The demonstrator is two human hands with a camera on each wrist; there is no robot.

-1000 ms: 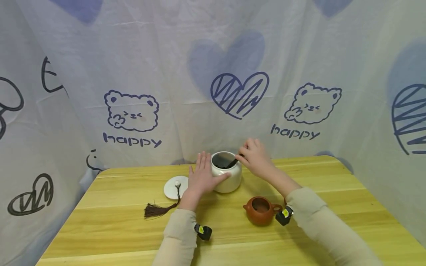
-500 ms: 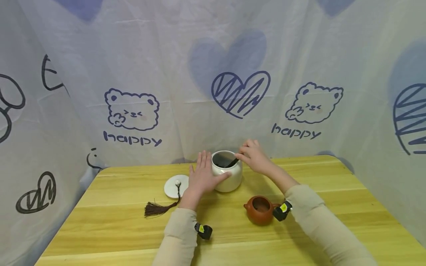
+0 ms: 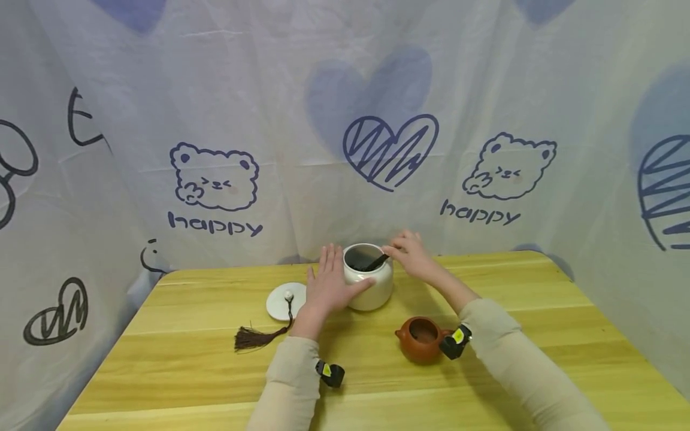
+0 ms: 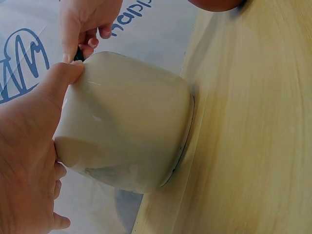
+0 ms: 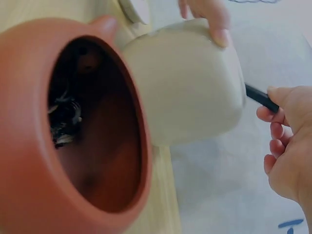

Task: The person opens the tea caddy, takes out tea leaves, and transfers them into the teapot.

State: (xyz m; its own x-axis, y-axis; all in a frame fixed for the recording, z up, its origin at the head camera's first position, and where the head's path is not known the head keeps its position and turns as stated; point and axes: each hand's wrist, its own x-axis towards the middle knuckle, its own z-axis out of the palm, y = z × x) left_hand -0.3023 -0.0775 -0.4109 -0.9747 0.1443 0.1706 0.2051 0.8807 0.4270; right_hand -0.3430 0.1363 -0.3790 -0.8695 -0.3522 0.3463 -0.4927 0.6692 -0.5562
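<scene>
A white ceramic jar stands upright on the table, its mouth uncovered and dark stuff inside. My left hand holds the jar at its left, fingers along the side and thumb over the near shoulder. With thumb and fingers my right hand pinches the handle of a black tea scoop, slanting over the jar's right rim. The scoop's lower end is hard to see inside the jar. Nearer me sits a lidless reddish-brown teapot; dark leafy bits lie in it.
A white lid with a knob lies left of the jar, partly behind the left hand. Its dark brown tassel trails across the wooden table. A printed cloth hangs just behind the table's far edge.
My right hand has dipped slightly, and the scoop lies a little flatter over the rim. The left hand and jar keep their places.
</scene>
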